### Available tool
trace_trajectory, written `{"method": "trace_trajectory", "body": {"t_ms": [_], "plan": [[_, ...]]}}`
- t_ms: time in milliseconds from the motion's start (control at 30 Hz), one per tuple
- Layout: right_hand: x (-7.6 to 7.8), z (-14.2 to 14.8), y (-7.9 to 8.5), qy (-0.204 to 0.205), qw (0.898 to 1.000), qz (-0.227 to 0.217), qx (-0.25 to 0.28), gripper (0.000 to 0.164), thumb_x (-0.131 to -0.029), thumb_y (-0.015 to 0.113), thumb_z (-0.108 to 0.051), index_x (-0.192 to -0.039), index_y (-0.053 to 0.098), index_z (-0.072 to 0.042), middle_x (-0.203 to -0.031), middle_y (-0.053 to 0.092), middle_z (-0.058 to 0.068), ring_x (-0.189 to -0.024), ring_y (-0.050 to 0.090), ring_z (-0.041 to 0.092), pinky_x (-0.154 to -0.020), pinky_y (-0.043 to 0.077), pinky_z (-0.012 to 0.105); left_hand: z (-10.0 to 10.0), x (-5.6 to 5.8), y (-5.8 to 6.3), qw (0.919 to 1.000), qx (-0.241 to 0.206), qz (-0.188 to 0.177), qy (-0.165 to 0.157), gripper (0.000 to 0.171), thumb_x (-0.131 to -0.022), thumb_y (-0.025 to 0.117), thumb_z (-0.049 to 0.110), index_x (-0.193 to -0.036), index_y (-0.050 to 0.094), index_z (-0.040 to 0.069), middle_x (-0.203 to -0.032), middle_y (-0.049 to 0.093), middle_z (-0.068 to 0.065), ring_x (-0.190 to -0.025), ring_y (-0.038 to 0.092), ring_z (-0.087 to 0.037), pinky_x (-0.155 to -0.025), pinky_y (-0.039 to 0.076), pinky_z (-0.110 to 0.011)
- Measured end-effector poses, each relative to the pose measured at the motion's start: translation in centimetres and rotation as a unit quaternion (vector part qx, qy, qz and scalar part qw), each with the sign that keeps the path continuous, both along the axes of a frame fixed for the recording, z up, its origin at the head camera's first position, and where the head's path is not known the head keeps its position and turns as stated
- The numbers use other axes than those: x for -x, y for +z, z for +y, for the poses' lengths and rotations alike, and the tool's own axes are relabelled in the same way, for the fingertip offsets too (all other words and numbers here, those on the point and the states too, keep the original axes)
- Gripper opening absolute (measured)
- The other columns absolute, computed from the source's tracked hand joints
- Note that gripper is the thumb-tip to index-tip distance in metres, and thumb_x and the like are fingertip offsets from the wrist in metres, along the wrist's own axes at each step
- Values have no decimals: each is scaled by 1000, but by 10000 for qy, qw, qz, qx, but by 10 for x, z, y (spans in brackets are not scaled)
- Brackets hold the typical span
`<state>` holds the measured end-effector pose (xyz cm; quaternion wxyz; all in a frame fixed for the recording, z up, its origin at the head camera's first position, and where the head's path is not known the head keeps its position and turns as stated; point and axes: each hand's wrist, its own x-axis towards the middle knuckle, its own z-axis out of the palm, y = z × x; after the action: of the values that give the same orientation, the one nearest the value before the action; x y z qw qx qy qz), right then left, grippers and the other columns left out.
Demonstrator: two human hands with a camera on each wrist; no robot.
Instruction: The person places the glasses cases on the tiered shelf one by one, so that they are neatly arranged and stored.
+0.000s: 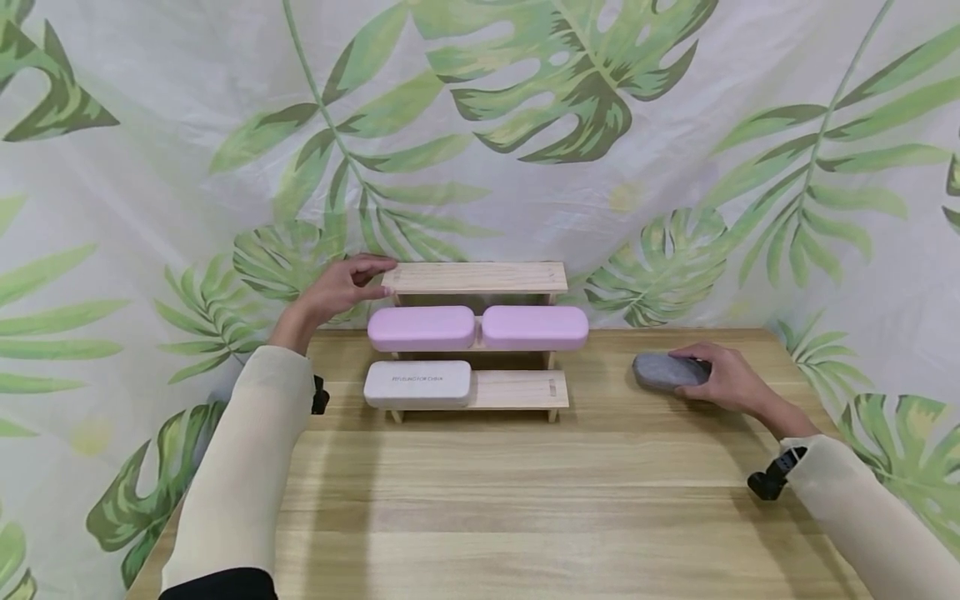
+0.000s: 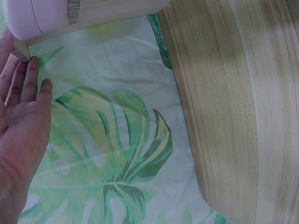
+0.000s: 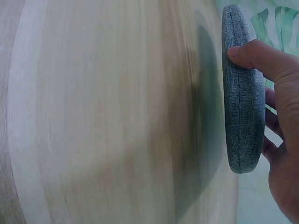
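My right hand grips a grey fabric-textured glasses case at the table's right side. In the right wrist view the thumb lies on one face of the glasses case, with the other fingers behind it. A shadow falls beside it; whether it touches the table I cannot tell. At the left end of a wooden three-step rack, my left hand touches the top step with extended fingers. Two lilac cases, a left one and a right one, lie on the middle step. A white case with lettering occupies the bottom step's left half.
The rack stands near the back edge of a wood-grain table. Behind it hangs a leaf-patterned cloth. Bare wood shows on the top step and on the right half of the bottom step.
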<state>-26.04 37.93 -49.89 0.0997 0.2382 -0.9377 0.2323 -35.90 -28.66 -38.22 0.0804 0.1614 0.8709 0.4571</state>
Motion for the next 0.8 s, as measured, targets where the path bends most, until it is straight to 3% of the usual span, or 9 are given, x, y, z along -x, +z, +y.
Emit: {"method": "trace_trajectory", "body": {"t_ms": [233, 500, 800], "plan": [[-1, -11, 8, 104, 9999, -12, 26, 60, -71, 98, -21, -125, 77, -7, -118, 77, 18, -105, 72, 38, -83, 58, 53, 6, -8, 8, 10000, 26, -30, 30, 53, -104, 70, 12, -155, 54, 4, -163, 40, -18, -157, 32, -37, -129, 27, -53], [-3, -28, 18, 374, 9993, 78, 36, 58, -71, 98, -22, -124, 78, -7, -115, 78, 14, -99, 72, 31, -78, 58, 48, -1, 2, -2, 10000, 49, 52, 26, 55, -104, 72, 17, -155, 55, 8, -162, 42, -15, -156, 34, -35, -129, 29, -52], [-5, -50, 27, 826, 9960, 286, 159, 57, -70, 98, -18, -123, 78, -7, -114, 79, 10, -98, 71, 26, -77, 58, 48, -1, 2, -4, 9999, 49, 110, 30, 53, -102, 74, 23, -153, 59, 14, -160, 46, -9, -155, 37, -30, -128, 32, -48]]}}
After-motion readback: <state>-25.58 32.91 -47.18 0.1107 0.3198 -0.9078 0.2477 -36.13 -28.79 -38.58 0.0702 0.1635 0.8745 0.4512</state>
